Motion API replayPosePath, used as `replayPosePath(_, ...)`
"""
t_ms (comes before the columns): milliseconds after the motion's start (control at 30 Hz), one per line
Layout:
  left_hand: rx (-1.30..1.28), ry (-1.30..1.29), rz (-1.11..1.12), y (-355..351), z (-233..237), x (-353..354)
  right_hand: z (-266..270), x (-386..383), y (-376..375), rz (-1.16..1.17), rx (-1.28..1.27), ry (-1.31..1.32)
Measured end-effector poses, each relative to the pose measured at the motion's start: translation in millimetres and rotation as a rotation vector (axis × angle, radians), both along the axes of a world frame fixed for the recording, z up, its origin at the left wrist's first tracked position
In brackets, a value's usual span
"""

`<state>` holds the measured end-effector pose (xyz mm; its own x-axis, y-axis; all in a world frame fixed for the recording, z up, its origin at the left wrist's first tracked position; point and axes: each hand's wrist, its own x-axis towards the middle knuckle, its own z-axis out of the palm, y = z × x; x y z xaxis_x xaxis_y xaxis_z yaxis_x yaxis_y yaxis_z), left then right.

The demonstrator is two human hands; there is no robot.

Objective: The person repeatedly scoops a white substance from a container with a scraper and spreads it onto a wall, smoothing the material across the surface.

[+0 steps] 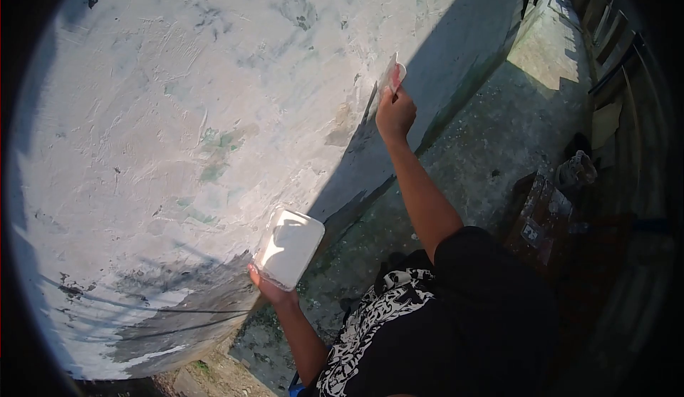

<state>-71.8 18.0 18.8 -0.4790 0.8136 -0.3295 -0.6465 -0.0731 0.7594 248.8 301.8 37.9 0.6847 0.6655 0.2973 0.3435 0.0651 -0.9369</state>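
Note:
My left hand [273, 288] is closed on the lower edge of a shallow white rectangular tub [291, 246]. White paste that looks like wall putty fills it, partly lit by the sun. Stretched out ahead, my right hand [397, 117] grips a small flat putty scraper [394, 75] with a reddish patch on it. The scraper is close to the wall [214, 112]; whether its edge touches cannot be made out. Smears and ridges of whitish filler cover the wall, with greenish and grey patches showing through.
A concrete floor [474, 140] runs along the wall's foot. To the right are a paint-spattered wooden bench [539, 219] and a stained bucket [576, 171]. Boards and a fence [618, 55] line the far right side. Bare earth [206, 368] shows at the bottom left.

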Motion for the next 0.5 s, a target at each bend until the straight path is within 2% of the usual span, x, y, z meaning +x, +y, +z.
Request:
replayPosePath(33,0.004,0.012,-0.005,2.3,-0.7,1.2,6.0,-10.6,6.1,-0.103,0.047,-0.152)
replayPosePath(67,0.004,0.025,-0.008,3.3,-0.6,2.7,9.3,-28.9,8.0,-0.082,0.067,-0.181)
replayPosePath(100,0.007,0.025,-0.011,4.5,3.6,6.6,5.2,-50.6,9.5,-0.03,0.059,-0.319)
replayPosePath(133,0.007,0.026,-0.002,6.2,11.1,12.7,-4.5,-73.7,11.1,-0.022,0.111,-0.452)
replayPosePath(167,0.009,0.027,0.005,8.1,15.5,17.6,-19.0,-89.0,12.8,-0.01,0.279,-0.513)
replayPosePath(200,0.014,0.03,-0.001,10.4,16.3,20.2,-20.9,-87.6,-3.3,-0.018,0.282,-0.511)
replayPosePath(267,0.026,0.053,0.032,14.5,16.7,23.5,-23.3,-71.8,-37.4,0.323,0.342,-0.621)
replayPosePath(300,0.028,0.055,0.026,14.7,17.2,22.7,-21.6,-57.5,-40.9,0.317,0.342,-0.62)
replayPosePath(367,0.012,0.082,0.025,16.5,18.1,22.2,-17.6,-30.1,-40.5,0.141,0.197,-0.535)
replayPosePath(400,0.012,0.079,0.027,16.5,16.5,20.9,-13.1,-19.8,-28.1,0.143,0.198,-0.538)
replayPosePath(467,0.076,0.063,-0.015,14.6,9.9,16.3,-3.0,-2.4,2.5,-0.069,-0.036,-0.453)
replayPosePath(500,0.071,0.064,-0.013,11.4,6.3,16.0,-1.7,-11.1,1.6,-0.066,-0.04,-0.453)
